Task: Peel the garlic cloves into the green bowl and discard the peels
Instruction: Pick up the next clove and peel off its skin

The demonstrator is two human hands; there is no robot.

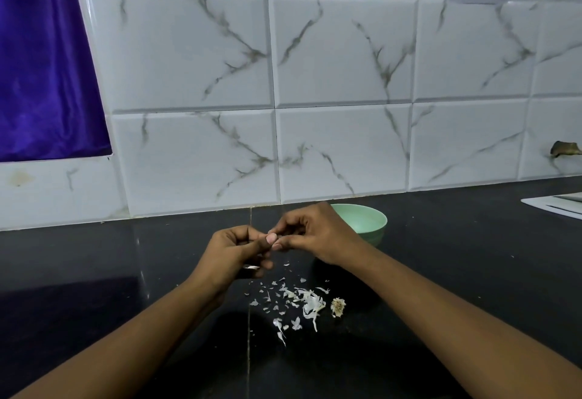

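We find left hand (pixel 239 250) and right hand (pixel 315 234) pinching a clove (pixel 275 241) mid-peel; next, drop it into bowl (pixel 374 219), one o'clock.

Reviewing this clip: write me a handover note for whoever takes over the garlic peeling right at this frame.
Left hand and right hand: both pinch a garlic clove, mostly hidden, above the counter.
Green bowl: behind the right hand; no cloves in its visible part.
Peels: scattered on the counter beside a garlic root end.
Left to do: finish peeling, drop clove in bowl, discard peels.
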